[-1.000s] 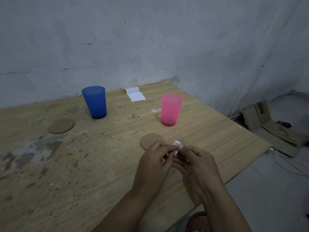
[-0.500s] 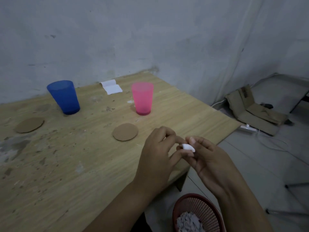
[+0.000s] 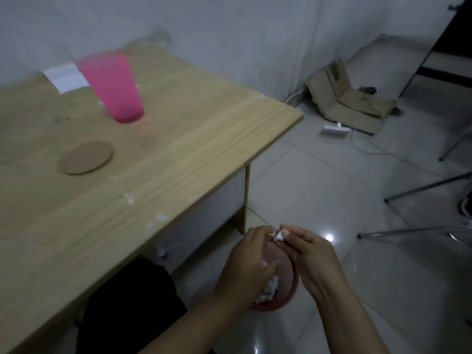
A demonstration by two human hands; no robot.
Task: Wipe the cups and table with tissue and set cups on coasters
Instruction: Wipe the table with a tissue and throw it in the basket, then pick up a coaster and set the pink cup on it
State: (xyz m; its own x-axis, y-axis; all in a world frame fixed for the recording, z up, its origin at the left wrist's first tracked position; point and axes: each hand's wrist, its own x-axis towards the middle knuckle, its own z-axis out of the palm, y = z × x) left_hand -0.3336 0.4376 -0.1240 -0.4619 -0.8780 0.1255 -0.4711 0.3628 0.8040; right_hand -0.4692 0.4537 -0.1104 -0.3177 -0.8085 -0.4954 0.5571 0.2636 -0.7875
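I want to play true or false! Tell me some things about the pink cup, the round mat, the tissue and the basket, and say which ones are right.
1. The pink cup stands on the round coaster. False: it stands on the bare table, apart from the coaster.
2. Both hands pinch a small wad of tissue. True: the left hand and right hand meet at it.
3. The hands are above the table. False: they are past its edge, over the red basket on the floor.
4. The basket has white scraps in it. True.
5. The coaster has nothing on it. True.
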